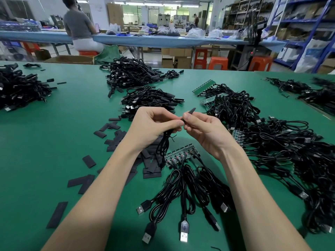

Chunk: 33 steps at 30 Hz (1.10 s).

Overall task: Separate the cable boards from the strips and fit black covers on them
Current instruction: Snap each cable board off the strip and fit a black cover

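Note:
My left hand point(154, 124) grips a black cable point(164, 144) whose loop hangs down from the fist; its board end is hidden between my fingers. My right hand point(201, 127) pinches a black cover point(190, 112) that sticks up and to the right, its lower end meeting the left hand's fingertips. Below my hands a strip of small boards point(181, 155) lies on the green table point(45, 142), with several USB cables point(183, 196) still attached to it. Loose flat black covers point(150, 165) lie in a heap under my left wrist.
Piles of covered cables point(148, 100) sit beyond my hands and at far left point(20, 89). More strips with cables point(226, 100) and tangled cables point(290, 151) fill the right side. A seated person point(79, 28) is at a far bench.

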Each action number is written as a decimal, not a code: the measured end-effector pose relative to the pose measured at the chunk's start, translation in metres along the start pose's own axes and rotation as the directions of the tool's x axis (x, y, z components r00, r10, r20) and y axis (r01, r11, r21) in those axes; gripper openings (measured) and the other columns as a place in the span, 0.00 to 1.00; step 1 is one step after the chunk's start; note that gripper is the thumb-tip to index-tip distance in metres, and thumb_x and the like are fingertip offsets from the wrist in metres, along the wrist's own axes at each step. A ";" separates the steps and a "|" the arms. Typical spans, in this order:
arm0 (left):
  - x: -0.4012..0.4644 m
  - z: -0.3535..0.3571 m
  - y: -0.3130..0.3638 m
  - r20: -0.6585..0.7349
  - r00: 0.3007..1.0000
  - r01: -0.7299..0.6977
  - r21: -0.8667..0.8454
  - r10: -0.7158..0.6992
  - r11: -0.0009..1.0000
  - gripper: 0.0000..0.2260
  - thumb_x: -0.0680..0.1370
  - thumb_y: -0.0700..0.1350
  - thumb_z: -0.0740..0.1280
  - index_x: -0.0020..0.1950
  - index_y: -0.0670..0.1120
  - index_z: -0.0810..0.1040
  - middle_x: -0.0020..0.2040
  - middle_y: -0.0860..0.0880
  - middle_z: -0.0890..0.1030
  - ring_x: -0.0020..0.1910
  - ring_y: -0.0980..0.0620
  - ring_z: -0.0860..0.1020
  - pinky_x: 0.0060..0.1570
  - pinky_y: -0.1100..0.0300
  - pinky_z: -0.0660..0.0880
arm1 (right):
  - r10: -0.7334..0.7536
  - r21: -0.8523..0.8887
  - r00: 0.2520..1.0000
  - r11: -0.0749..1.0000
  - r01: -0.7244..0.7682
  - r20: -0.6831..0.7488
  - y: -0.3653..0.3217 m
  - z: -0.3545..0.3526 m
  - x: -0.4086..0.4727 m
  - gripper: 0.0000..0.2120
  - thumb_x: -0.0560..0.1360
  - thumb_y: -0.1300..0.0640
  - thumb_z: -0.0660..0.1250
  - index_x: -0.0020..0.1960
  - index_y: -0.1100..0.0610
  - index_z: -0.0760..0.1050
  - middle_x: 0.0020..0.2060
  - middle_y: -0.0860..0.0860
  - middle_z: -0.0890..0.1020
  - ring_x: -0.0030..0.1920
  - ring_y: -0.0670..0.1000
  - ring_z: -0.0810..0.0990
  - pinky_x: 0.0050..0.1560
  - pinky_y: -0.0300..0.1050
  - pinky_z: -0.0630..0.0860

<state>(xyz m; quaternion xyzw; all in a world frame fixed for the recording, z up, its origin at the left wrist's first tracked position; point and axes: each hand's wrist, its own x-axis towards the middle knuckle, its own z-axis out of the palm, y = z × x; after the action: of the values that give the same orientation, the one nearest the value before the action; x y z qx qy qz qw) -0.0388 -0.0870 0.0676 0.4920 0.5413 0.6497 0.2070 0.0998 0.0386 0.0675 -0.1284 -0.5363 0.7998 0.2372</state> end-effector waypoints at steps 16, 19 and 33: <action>0.000 0.005 -0.007 -0.082 0.996 -0.043 -0.063 0.037 0.997 0.05 0.70 0.37 0.78 0.41 0.46 0.87 0.39 0.43 0.86 0.39 0.45 0.86 0.44 0.59 0.81 | -0.255 0.030 0.949 0.964 0.265 -0.188 0.001 0.022 -0.002 0.08 0.72 0.63 0.75 0.50 0.56 0.86 0.40 0.56 0.86 0.40 0.50 0.84 0.47 0.40 0.81; 0.000 0.005 -0.007 -0.079 0.996 -0.048 -0.068 0.042 0.997 0.04 0.70 0.38 0.78 0.41 0.46 0.87 0.39 0.43 0.86 0.39 0.45 0.86 0.44 0.59 0.81 | -0.256 0.022 0.948 0.964 0.265 -0.188 0.000 0.022 -0.002 0.08 0.72 0.63 0.75 0.51 0.56 0.85 0.40 0.55 0.86 0.40 0.50 0.83 0.47 0.40 0.81; 0.002 0.005 -0.010 -0.100 0.993 -0.074 -0.063 0.068 0.995 0.03 0.71 0.41 0.79 0.43 0.47 0.87 0.40 0.41 0.86 0.40 0.45 0.86 0.45 0.59 0.81 | -0.231 0.158 0.935 0.947 0.279 -0.268 0.014 0.028 0.004 0.08 0.75 0.65 0.72 0.54 0.58 0.83 0.44 0.57 0.87 0.40 0.48 0.83 0.46 0.40 0.82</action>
<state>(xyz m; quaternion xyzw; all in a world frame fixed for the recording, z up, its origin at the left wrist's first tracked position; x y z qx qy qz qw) -0.0386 -0.0795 0.0589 0.4714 0.5110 0.6977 0.1731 0.0799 0.0136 0.0658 -0.1321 -0.4345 0.7882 0.4153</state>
